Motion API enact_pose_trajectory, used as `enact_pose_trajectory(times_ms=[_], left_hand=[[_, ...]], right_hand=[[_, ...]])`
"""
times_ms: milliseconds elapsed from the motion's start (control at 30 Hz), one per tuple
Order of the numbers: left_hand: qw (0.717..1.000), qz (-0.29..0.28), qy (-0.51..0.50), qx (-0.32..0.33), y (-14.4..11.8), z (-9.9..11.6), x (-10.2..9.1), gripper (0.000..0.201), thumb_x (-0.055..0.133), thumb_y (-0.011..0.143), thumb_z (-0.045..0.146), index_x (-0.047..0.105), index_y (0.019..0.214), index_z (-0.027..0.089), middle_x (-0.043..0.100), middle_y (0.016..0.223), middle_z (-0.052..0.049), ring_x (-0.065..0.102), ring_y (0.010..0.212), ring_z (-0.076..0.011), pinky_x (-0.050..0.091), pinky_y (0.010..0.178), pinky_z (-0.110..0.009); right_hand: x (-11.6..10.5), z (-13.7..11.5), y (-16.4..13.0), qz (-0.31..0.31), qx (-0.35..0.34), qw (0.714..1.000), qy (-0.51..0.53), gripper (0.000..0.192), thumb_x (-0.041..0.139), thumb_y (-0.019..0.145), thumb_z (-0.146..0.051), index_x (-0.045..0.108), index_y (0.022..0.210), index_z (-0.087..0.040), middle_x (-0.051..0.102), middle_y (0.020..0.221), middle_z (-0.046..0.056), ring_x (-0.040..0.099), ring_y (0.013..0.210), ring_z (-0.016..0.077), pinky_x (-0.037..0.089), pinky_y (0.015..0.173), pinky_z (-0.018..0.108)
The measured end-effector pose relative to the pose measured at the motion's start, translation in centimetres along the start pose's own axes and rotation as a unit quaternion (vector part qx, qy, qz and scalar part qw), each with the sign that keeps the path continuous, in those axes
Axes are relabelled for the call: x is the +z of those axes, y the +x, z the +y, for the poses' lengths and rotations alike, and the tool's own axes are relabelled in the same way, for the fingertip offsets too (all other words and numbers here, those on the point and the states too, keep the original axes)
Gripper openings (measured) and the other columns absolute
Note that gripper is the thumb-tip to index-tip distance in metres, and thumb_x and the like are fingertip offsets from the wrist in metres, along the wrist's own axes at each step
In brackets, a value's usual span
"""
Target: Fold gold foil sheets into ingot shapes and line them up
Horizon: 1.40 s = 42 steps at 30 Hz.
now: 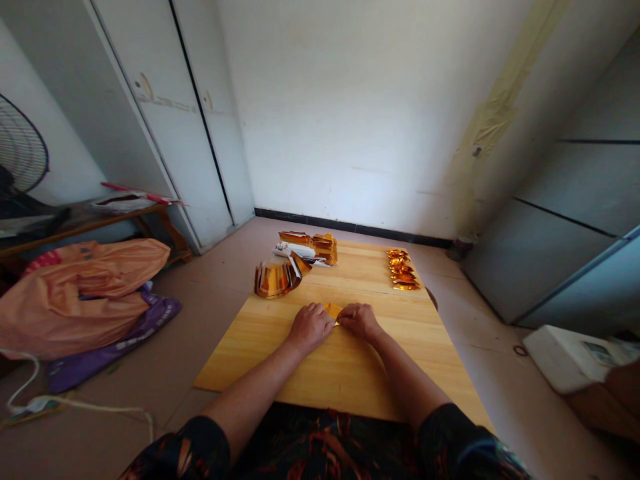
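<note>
Since the head view shows your left hand (311, 327) and right hand (359, 320) both pinching the gold foil sheet (333, 311) flat on the wooden table (350, 373), treat it as light, thin, crease-prone; grip the edges

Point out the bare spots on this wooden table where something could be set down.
Bare: the near part of the wooden table around the forearms, and the strip between the curled gold foil stack and the row of folded gold pieces. Crowded: the far left corner, and mid-table, where left hand and right hand press gold paper.
</note>
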<state>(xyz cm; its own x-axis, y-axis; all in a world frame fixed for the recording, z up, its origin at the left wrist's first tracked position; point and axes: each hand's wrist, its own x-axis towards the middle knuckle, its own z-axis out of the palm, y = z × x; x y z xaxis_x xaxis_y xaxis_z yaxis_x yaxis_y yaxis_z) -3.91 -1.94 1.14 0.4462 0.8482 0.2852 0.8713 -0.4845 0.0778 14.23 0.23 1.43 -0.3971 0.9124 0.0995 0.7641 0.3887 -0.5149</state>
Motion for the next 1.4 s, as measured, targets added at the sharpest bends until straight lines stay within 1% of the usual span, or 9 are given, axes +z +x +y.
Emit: enact_pose_trajectory(times_ms=[300,467,667,833,933,1000,1100,1233,1400], left_hand=[[1.000,-0.009,0.007,-0.009,0.1,0.1,-0.1,0.019,0.055,0.084,0.033,0.065,0.083,0.016,0.062,0.090,-0.009,0.054,0.091,-0.0232,0.043,0.075,-0.034],[1.000,-0.008,0.004,-0.010,0.0,0.3,-0.1,0.020,0.051,0.086,0.030,0.064,0.083,0.016,0.061,0.090,-0.010,0.054,0.092,-0.0232,0.043,0.076,-0.035],[0.999,-0.018,-0.009,-0.031,0.0,0.6,-0.4,0.023,0.057,0.082,0.039,0.063,0.088,0.018,0.059,0.094,-0.009,0.052,0.095,-0.0241,0.042,0.078,-0.035],[0.999,-0.025,-0.008,-0.040,-0.1,0.7,-0.6,0.025,0.056,0.082,0.040,0.063,0.090,0.017,0.059,0.094,-0.009,0.052,0.095,-0.0242,0.042,0.078,-0.035],[0.999,-0.022,-0.008,-0.042,-0.1,0.8,-0.6,0.025,0.056,0.082,0.040,0.063,0.090,0.017,0.059,0.095,-0.009,0.051,0.095,-0.0240,0.042,0.077,-0.036],[0.999,-0.016,-0.007,-0.041,-0.1,0.8,-0.6,0.025,0.055,0.082,0.040,0.063,0.090,0.017,0.059,0.095,-0.009,0.051,0.095,-0.0242,0.042,0.077,-0.036],[0.999,-0.017,-0.010,-0.040,-0.2,0.8,-0.6,0.025,0.056,0.082,0.040,0.063,0.090,0.017,0.059,0.095,-0.009,0.051,0.095,-0.0245,0.041,0.077,-0.036],[0.999,-0.016,-0.013,-0.041,-0.2,0.8,-0.6,0.024,0.057,0.081,0.039,0.063,0.090,0.017,0.059,0.096,-0.010,0.051,0.096,-0.0245,0.041,0.078,-0.036],[0.999,-0.014,0.001,-0.040,-0.2,0.9,-0.5,0.022,0.057,0.079,0.035,0.063,0.089,0.016,0.059,0.094,-0.009,0.051,0.094,-0.0246,0.042,0.077,-0.036]], right_hand=[[0.2,0.1,0.2,0.007,0.007,1.000,0.002,0.012,0.060,0.077,-0.022,0.072,0.074,-0.025,0.072,0.080,-0.003,0.062,0.078,0.0134,0.035,0.077,0.024],[0.1,0.5,0.6,-0.012,-0.022,0.999,-0.020,0.010,0.062,0.077,-0.023,0.071,0.073,-0.025,0.071,0.079,-0.003,0.060,0.079,0.0134,0.030,0.080,0.027],[0.3,0.9,1.1,0.004,-0.024,0.999,-0.033,0.004,0.067,0.071,-0.025,0.067,0.073,-0.021,0.067,0.074,-0.002,0.057,0.077,0.0141,0.031,0.080,0.029],[0.6,2.4,1.4,0.019,0.015,0.997,0.073,0.007,0.066,0.068,-0.026,0.065,0.069,-0.019,0.063,0.068,-0.003,0.054,0.065,0.0117,0.039,0.069,0.024],[0.4,3.5,1.3,0.019,0.007,0.985,0.169,0.009,0.065,0.069,-0.027,0.067,0.073,-0.019,0.065,0.076,0.000,0.058,0.071,0.0131,0.044,0.067,0.024],[0.3,3.8,1.1,0.012,-0.019,0.983,0.184,0.009,0.066,0.069,-0.027,0.068,0.074,-0.019,0.066,0.080,0.002,0.060,0.076,0.0145,0.046,0.071,0.025],[0.2,3.6,0.7,0.006,-0.055,0.987,0.153,0.008,0.067,0.071,-0.025,0.071,0.076,-0.020,0.067,0.082,0.002,0.060,0.082,0.0153,0.046,0.077,0.026],[0.3,2.7,0.5,0.006,-0.066,0.995,0.075,0.008,0.065,0.075,-0.026,0.071,0.073,-0.022,0.067,0.085,0.001,0.059,0.084,0.0144,0.044,0.080,0.025],[0.4,1.3,0.6,0.003,-0.006,1.000,-0.018,0.012,0.063,0.078,-0.028,0.071,0.073,-0.021,0.066,0.090,0.002,0.056,0.086,0.0147,0.040,0.079,0.024]])
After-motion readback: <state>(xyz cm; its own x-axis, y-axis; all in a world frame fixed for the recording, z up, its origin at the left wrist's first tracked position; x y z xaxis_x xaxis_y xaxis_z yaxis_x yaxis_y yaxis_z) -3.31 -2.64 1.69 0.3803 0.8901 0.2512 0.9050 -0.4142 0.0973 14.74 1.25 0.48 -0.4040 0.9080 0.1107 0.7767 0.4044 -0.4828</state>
